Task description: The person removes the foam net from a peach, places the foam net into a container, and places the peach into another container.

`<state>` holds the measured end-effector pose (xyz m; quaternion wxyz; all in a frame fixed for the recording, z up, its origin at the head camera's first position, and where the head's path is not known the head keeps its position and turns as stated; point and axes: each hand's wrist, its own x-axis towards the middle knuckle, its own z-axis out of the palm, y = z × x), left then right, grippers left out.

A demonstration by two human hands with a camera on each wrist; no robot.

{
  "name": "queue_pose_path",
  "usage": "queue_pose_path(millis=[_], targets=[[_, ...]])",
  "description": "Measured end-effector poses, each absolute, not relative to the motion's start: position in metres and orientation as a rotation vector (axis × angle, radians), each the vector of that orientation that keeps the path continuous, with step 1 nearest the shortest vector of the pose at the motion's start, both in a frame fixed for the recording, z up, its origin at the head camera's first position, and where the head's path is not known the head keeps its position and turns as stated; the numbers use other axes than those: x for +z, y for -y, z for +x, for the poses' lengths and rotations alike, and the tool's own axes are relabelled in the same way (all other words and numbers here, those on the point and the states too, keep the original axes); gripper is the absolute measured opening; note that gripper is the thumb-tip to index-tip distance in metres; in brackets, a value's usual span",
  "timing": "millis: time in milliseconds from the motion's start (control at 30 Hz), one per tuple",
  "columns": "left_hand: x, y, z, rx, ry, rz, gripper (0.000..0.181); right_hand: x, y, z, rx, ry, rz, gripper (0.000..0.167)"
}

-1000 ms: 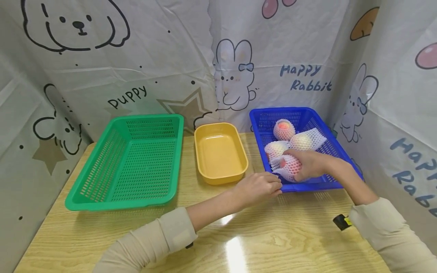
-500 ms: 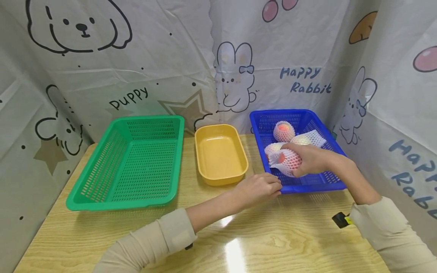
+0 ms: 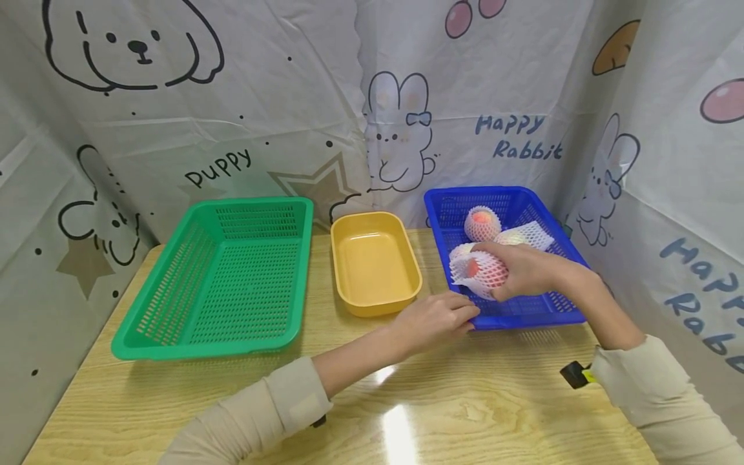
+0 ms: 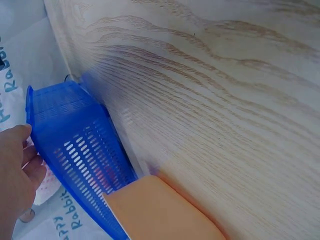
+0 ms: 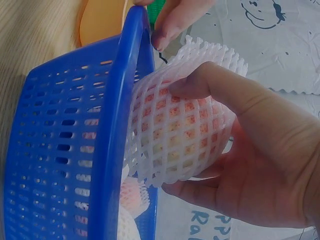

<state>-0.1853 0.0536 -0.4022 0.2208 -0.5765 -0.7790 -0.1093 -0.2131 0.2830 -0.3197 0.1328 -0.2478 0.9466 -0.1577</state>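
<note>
My right hand (image 3: 526,270) grips a reddish peach (image 3: 487,274) in a white foam net, low over the near left part of the blue basket (image 3: 529,321). In the right wrist view the thumb lies across the netted peach (image 5: 175,127), with fingers under it. My left hand (image 3: 437,320) holds the basket's near left corner. The left wrist view has that hand (image 4: 17,172) with its thumb at the blue rim (image 4: 31,131) and fingers inside. Other netted fruits lie in the basket: one at the back (image 3: 483,224), a paler one (image 3: 523,236) partly behind my right hand, another mostly hidden behind the held peach.
Left of the blue basket stands a yellow tray (image 3: 376,306), with nothing in it. Farther left is a green basket (image 3: 215,351), also bare inside. All three stand on a wood-grain table (image 3: 465,400). A printed white curtain (image 3: 314,84) hangs behind and at the sides.
The peach in my right hand has risen slightly and shifted a little left, covering more of the fruit behind it. My left hand stays on the basket corner.
</note>
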Motion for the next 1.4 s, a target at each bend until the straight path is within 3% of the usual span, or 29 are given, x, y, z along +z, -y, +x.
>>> queue_pose_path(millis=[800, 1400], targets=[[-0.381, 0.004, -0.182, -0.542, 2.102, -1.341, 0.030, -0.303, -0.242, -0.211, -0.501, -2.744, -0.857, 0.073], [-0.369, 0.054, -0.176, -0.598, 2.091, -1.174, 0.032, -0.297, -0.207, -0.208, -0.433, -2.728, -0.980, 0.079]])
